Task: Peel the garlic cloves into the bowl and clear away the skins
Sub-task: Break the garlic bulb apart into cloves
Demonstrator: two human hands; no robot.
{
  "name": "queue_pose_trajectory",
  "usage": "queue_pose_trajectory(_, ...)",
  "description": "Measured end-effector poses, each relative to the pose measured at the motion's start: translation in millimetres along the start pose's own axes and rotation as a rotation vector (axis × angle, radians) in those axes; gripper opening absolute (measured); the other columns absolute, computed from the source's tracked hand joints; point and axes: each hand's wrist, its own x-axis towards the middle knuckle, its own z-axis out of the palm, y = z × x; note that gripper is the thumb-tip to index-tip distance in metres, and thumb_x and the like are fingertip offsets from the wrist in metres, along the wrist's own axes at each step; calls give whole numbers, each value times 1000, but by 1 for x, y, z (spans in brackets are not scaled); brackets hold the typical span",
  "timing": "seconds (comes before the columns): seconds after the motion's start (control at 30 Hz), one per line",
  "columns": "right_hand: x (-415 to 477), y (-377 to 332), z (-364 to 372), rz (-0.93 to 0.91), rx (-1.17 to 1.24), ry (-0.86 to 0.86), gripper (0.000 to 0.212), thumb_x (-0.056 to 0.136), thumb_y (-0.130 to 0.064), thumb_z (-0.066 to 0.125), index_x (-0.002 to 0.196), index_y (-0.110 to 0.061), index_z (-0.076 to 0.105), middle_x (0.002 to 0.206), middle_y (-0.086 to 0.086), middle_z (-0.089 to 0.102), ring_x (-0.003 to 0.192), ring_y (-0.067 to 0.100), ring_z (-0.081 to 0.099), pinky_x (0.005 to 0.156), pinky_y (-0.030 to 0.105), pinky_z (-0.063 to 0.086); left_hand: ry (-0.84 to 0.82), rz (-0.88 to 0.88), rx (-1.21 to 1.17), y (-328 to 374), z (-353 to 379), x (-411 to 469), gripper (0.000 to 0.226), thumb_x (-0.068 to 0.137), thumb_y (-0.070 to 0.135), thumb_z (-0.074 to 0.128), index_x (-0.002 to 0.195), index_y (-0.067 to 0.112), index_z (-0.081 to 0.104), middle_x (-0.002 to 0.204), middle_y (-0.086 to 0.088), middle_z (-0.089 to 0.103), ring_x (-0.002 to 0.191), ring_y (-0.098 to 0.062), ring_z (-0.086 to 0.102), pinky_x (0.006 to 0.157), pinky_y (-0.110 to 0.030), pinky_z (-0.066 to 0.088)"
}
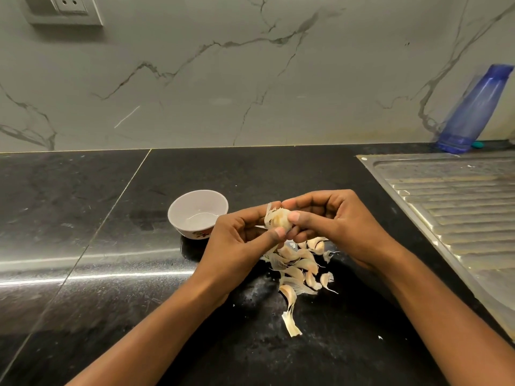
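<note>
Both hands hold a piece of garlic (278,220) with papery skin above the black counter. My left hand (245,240) pinches it from the left with thumb and fingers. My right hand (334,221) grips it from the right, thumb on its front. Below the hands lies a pile of garlic cloves and loose skins (299,268), with one long strip of skin (291,321) nearer to me. A small white bowl (178,210) with a flower pattern stands to the left of the hands; I see no garlic in it.
A steel sink drainboard (451,201) fills the right side of the black counter (97,246). A blue plastic bottle (473,110) leans at the back right against the marble wall. A wall socket (67,6) sits at the upper left.
</note>
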Motion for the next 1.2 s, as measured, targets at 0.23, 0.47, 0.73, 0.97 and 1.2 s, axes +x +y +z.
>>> queue_pose_trajectory(0.23,-3,-2,-3,25,-28,-16,28,83,-14,80,108,-3,79,96,16,81,83,32,80,74,29,66,-2,33,120,-4,-1,1,34,90,12,80,124,16,77,131,5,74,115,-16,74,99,-47,60)
queue_pose_trajectory(0.47,-4,-2,-2,-14,-72,18,15,87,2,79,103,-1,79,93,15,81,80,32,80,72,33,67,-31,34,88,-2,1,0,42,93,7,76,134,10,69,115,-5,80,110,-26,76,99,-50,60)
queue_pose_trajectory(0.73,-1,1,-3,-78,-81,69,18,92,10,69,97,-2,80,81,17,78,65,28,73,62,27,62,-80,-33,-69,1,3,0,34,97,7,71,130,12,71,113,-12,79,108,-38,74,101,-50,59)
queue_pose_trajectory(0.97,0,1,-17,-77,-178,150,23,97,4,66,91,-9,83,75,13,75,60,20,67,57,24,56,30,-42,-193,1,-6,4,41,90,5,74,131,10,70,113,-12,80,106,-35,76,92,-37,63)
queue_pose_trajectory(1.2,-3,5,-17,26,-489,58,8,90,-24,84,83,-22,83,75,4,77,71,28,73,67,42,63,60,-44,-97,-4,-2,4,43,87,6,80,128,14,71,110,-6,81,105,-23,78,88,-32,63)
